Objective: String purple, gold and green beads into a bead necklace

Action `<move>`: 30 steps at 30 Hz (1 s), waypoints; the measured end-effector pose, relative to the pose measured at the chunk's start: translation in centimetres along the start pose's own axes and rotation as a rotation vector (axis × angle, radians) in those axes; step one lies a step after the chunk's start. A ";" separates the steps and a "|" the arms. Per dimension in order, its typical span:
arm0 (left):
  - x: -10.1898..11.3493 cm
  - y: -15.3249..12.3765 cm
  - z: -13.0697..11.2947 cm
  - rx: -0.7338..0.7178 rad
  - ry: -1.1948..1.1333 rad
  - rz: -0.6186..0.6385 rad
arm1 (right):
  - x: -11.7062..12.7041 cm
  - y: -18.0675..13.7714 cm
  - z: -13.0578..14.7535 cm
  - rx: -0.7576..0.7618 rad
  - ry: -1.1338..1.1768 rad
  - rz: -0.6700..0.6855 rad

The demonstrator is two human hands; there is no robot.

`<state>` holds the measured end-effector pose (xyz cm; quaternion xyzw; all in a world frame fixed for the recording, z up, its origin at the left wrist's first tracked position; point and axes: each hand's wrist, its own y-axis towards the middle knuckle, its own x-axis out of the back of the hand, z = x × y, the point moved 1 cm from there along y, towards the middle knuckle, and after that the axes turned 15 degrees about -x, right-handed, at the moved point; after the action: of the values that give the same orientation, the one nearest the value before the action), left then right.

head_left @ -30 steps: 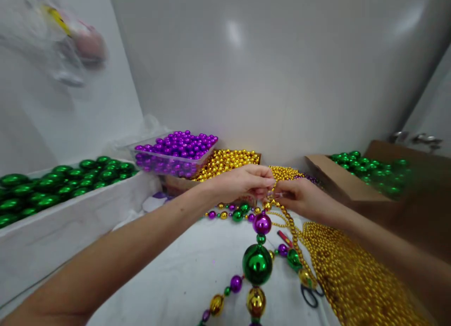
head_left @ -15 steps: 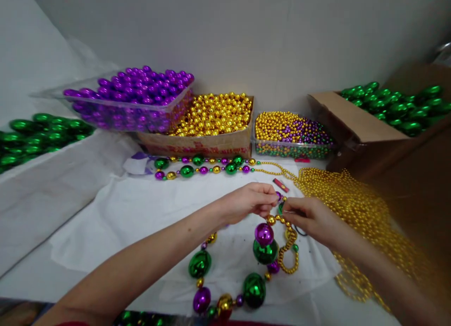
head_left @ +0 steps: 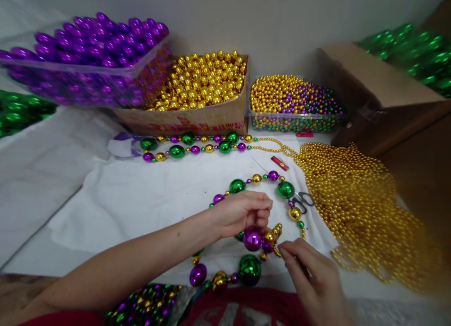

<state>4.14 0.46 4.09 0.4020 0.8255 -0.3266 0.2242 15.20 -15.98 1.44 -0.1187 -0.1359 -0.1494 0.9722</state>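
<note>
My left hand [head_left: 246, 213] is closed at the middle of the table. Just under its fingers hang shiny purple and gold beads [head_left: 252, 239] of a bead necklace, its thin string hidden in the fingers. My right hand [head_left: 312, 269], lower and to the right, is closed in a pinch. Small gold beads [head_left: 277, 251] come up to its fingertips; what it pinches is too small to make out. Big green, purple and gold beads [head_left: 249, 269] curve along the near side of the cloth, and more [head_left: 285, 190] form a loop beyond my left hand.
Black-handled scissors [head_left: 306, 199] and a red lighter-like piece [head_left: 279, 163] lie to the right. A heap of gold bead strands [head_left: 355, 199] covers the right side. Behind stand a tub of purple beads [head_left: 141, 72], a carton of gold beads [head_left: 197, 124] and a small mixed tub [head_left: 264, 121].
My right hand has moved down and toward me, away from my left hand. The view has tilted down. A loop of beads and the scissors now show beyond my hands.
</note>
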 end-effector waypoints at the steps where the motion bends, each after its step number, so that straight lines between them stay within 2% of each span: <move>1: 0.1 -0.3 0.2 -0.003 0.013 -0.014 | -1.2 -0.4 -1.4 -0.215 0.240 0.093; 3: 0.1 -0.9 0.4 -0.012 0.032 -0.045 | -3.6 -0.7 -3.3 -0.556 0.681 0.320; 4: -0.1 -1.2 0.4 -0.017 0.035 -0.057 | -4.6 -0.6 -3.8 -0.639 0.843 0.400; 6: -0.4 -2.0 0.4 -0.014 0.030 -0.067 | -5.7 -0.1 -4.0 -0.624 0.984 0.435; 8: -0.3 -2.7 0.5 -0.012 0.022 -0.097 | -5.9 0.9 -4.0 -0.483 0.877 0.281; 12: 1.6 -3.2 1.8 0.039 0.008 -0.267 | -5.4 2.3 -4.7 -0.065 0.224 -0.103; 15: 3.4 -2.9 3.3 0.187 0.153 -0.312 | -5.6 2.5 -5.5 0.299 -0.129 -0.198; 17: 3.9 -2.5 3.9 0.289 0.362 -0.252 | -5.9 2.3 -6.0 0.451 -0.257 -0.204; 19: 3.9 -2.3 4.0 0.335 0.539 -0.121 | -5.8 2.2 -6.2 0.522 -0.352 -0.198; 22: 3.3 -2.3 3.7 0.300 0.628 0.066 | -5.3 1.9 -6.3 0.555 -0.403 -0.198; 30: 3.6 -2.0 4.6 0.139 0.599 0.139 | -4.4 2.2 -6.6 0.508 -0.403 -0.284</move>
<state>0.89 -1.91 -0.62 0.5501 0.8011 -0.2332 -0.0349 13.38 -14.65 -6.46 0.1200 -0.3731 -0.2182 0.8938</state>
